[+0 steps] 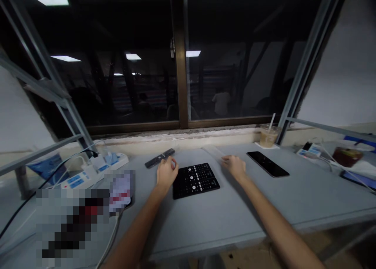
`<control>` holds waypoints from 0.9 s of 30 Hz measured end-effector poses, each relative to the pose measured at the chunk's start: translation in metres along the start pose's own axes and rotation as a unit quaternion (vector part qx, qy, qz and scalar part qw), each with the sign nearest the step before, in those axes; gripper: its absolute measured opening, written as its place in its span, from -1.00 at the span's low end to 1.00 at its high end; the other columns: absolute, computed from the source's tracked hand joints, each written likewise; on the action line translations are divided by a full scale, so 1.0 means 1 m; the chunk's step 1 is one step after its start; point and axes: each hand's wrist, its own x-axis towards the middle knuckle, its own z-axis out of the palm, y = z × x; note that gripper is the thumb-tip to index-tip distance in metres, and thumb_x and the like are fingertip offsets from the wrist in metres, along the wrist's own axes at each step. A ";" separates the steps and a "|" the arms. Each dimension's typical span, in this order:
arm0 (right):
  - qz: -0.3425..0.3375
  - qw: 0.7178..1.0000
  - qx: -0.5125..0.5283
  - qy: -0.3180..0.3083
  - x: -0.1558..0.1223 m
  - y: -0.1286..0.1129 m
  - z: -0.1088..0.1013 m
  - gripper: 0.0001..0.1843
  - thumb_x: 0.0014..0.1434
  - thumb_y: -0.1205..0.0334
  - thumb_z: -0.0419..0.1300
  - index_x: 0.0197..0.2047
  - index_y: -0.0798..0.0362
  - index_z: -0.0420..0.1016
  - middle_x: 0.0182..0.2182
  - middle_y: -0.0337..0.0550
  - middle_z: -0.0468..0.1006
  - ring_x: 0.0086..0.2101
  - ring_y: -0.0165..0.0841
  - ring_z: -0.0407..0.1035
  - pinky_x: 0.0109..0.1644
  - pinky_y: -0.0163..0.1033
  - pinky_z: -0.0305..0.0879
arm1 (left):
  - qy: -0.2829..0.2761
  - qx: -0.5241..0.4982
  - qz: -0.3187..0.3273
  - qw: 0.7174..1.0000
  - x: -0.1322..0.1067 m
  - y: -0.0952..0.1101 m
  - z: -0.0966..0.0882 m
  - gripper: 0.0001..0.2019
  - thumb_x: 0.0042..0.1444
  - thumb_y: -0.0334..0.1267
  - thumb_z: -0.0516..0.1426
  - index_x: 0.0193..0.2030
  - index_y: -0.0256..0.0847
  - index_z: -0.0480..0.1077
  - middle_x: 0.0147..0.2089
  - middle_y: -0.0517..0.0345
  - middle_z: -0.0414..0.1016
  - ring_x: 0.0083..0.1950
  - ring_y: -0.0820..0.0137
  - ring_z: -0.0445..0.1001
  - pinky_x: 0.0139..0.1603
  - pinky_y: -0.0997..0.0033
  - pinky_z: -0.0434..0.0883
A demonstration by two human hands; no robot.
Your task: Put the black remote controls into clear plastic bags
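Observation:
Three black remote controls (196, 180) with white and grey buttons lie tightly side by side on the grey desk. A separate dark remote control (155, 159) rests behind and left of them, partly covered by my left hand (167, 170). That hand has its fingers curled in at the left edge of the group; what they hold, if anything, is hidden. To the right of the group, my right hand (235, 166) hovers low with thumb and fingertips pinched together, slightly blurred. A faint translucent strip (214, 152) reaches toward its fingertips; whether they grip it I cannot tell.
A black smartphone (268, 164) lies right of my right hand. Behind it, an iced drink cup (268, 136) with a straw stands on a napkin. Power strips (80, 179) with plugs and cables sit at left, near a light-coloured phone-like item (121, 188). A dark window spans the back.

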 end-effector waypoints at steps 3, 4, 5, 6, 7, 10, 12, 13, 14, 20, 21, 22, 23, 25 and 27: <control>-0.003 1.000 0.003 -0.012 0.000 0.002 0.004 -0.71 0.09 0.19 0.10 -0.11 -0.06 0.51 -0.15 -0.12 0.55 -0.14 -0.25 0.40 -0.19 -0.27 0.26 | -0.016 0.004 0.003 1.000 -0.001 0.002 0.001 -0.91 0.04 -0.33 0.02 -0.33 -0.15 0.33 -0.51 0.21 0.37 -0.23 0.30 0.34 -0.21 0.40 0.28; -0.005 1.000 0.007 0.000 0.001 0.002 0.004 -0.70 0.10 0.17 0.09 -0.11 -0.05 0.50 -0.11 -0.11 0.52 -0.12 -0.25 0.39 -0.16 -0.27 0.26 | -0.018 0.004 0.004 1.000 -0.002 0.002 0.002 -0.91 0.04 -0.33 0.02 -0.33 -0.15 0.34 -0.51 0.21 0.37 -0.23 0.30 0.34 -0.22 0.40 0.28; -0.009 1.000 0.010 0.013 0.001 0.001 0.004 -0.68 0.09 0.14 0.09 -0.09 -0.04 0.49 -0.07 -0.08 0.49 -0.09 -0.25 0.37 -0.13 -0.27 0.25 | -0.018 0.004 0.005 1.000 -0.002 0.002 0.003 -0.91 0.04 -0.33 0.02 -0.34 -0.15 0.34 -0.50 0.20 0.38 -0.23 0.30 0.34 -0.22 0.40 0.28; -0.011 1.000 0.010 0.025 0.001 0.001 0.005 -0.64 0.09 0.12 0.10 -0.05 -0.02 0.46 -0.03 -0.04 0.46 -0.06 -0.24 0.35 -0.10 -0.26 0.23 | -0.015 0.005 0.006 1.000 -0.002 0.002 0.003 -0.91 0.04 -0.32 0.02 -0.34 -0.15 0.34 -0.50 0.20 0.38 -0.23 0.30 0.34 -0.23 0.39 0.28; -0.011 0.999 0.006 0.033 0.000 0.000 0.005 -0.59 0.07 0.10 0.11 0.00 0.02 0.43 0.00 0.00 0.43 -0.04 -0.23 0.33 -0.06 -0.25 0.21 | -0.012 0.005 0.005 1.000 -0.002 0.001 0.004 -0.91 0.04 -0.32 0.02 -0.34 -0.15 0.34 -0.50 0.20 0.38 -0.23 0.30 0.34 -0.23 0.39 0.28; 0.003 1.000 -0.012 0.023 0.000 -0.001 0.006 -0.41 0.04 0.05 0.15 0.11 0.11 0.29 -0.04 0.11 0.43 -0.05 -0.17 0.32 0.00 -0.18 0.16 | -0.004 0.008 0.005 1.000 -0.002 0.001 0.005 -0.92 0.04 -0.33 0.03 -0.34 -0.15 0.34 -0.50 0.20 0.38 -0.24 0.30 0.35 -0.23 0.39 0.28; 0.012 1.000 -0.016 0.005 0.000 -0.001 0.007 -0.39 0.04 0.03 0.14 0.13 0.12 0.25 -0.09 0.10 0.47 -0.07 -0.17 0.34 0.01 -0.15 0.14 | -0.004 0.009 0.004 1.000 -0.002 0.001 0.004 -0.92 0.04 -0.33 0.03 -0.34 -0.14 0.33 -0.50 0.20 0.38 -0.24 0.30 0.35 -0.24 0.40 0.27; 0.012 1.000 -0.015 -0.002 0.000 -0.001 0.007 -0.39 0.04 0.03 0.13 0.13 0.12 0.24 -0.11 0.09 0.48 -0.08 -0.18 0.35 0.01 -0.15 0.13 | -0.005 0.010 0.004 1.000 -0.002 0.001 0.004 -0.92 0.04 -0.32 0.02 -0.34 -0.14 0.33 -0.50 0.20 0.38 -0.24 0.30 0.35 -0.24 0.40 0.27; 0.010 1.000 -0.013 -0.007 0.000 0.000 0.007 -0.41 0.05 0.04 0.12 0.12 0.12 0.25 -0.13 0.07 0.49 -0.08 -0.19 0.35 0.01 -0.15 0.12 | -0.007 0.012 0.003 1.000 -0.002 0.001 0.004 -0.92 0.04 -0.32 0.02 -0.33 -0.14 0.33 -0.49 0.20 0.39 -0.24 0.30 0.35 -0.24 0.41 0.27; 0.012 1.000 0.000 -0.001 0.001 0.002 0.007 -0.46 0.05 0.03 0.11 0.08 0.07 0.29 -0.13 0.01 0.50 -0.10 -0.22 0.37 -0.01 -0.18 0.13 | -0.021 0.017 0.005 1.000 -0.002 0.003 0.002 -0.91 0.05 -0.32 0.02 -0.34 -0.15 0.33 -0.49 0.20 0.39 -0.23 0.31 0.35 -0.24 0.41 0.27; 0.013 1.000 0.004 0.002 0.001 0.002 0.007 -0.47 0.06 0.02 0.10 0.08 0.06 0.30 -0.12 0.01 0.49 -0.10 -0.23 0.36 -0.01 -0.18 0.14 | -0.023 0.018 0.005 1.000 -0.001 0.002 0.002 -0.92 0.05 -0.32 0.02 -0.34 -0.15 0.33 -0.49 0.20 0.39 -0.23 0.30 0.35 -0.24 0.41 0.27; 0.013 1.000 0.007 0.005 0.001 0.002 0.007 -0.48 0.06 0.02 0.09 0.07 0.06 0.31 -0.12 0.01 0.49 -0.10 -0.23 0.37 -0.02 -0.19 0.14 | -0.025 0.019 0.004 1.000 -0.001 0.002 0.002 -0.92 0.04 -0.32 0.02 -0.33 -0.15 0.33 -0.49 0.20 0.40 -0.22 0.30 0.35 -0.24 0.41 0.27; 0.012 1.000 0.011 0.009 0.002 0.002 0.006 -0.48 0.07 0.01 0.09 0.07 0.05 0.32 -0.13 0.00 0.49 -0.11 -0.24 0.37 -0.02 -0.19 0.15 | -0.026 0.020 0.003 0.999 -0.001 0.001 0.003 -0.92 0.04 -0.31 0.02 -0.33 -0.15 0.33 -0.49 0.20 0.40 -0.22 0.30 0.36 -0.24 0.41 0.27; 0.009 1.000 0.024 0.017 0.002 0.003 0.006 -0.51 0.07 0.02 0.09 0.05 0.04 0.34 -0.13 -0.01 0.49 -0.12 -0.25 0.37 -0.03 -0.20 0.16 | -0.028 0.021 0.001 0.999 0.001 -0.001 0.003 -0.91 0.05 -0.30 0.02 -0.32 -0.15 0.33 -0.48 0.20 0.40 -0.22 0.30 0.36 -0.23 0.40 0.27; 0.006 0.999 0.042 0.026 0.003 0.004 0.006 -0.54 0.07 0.05 0.11 0.03 0.04 0.37 -0.13 -0.02 0.48 -0.13 -0.25 0.37 -0.03 -0.20 0.17 | -0.031 0.024 0.000 0.999 0.001 -0.002 0.003 -0.90 0.05 -0.30 0.01 -0.32 -0.16 0.33 -0.48 0.20 0.40 -0.23 0.30 0.36 -0.23 0.39 0.27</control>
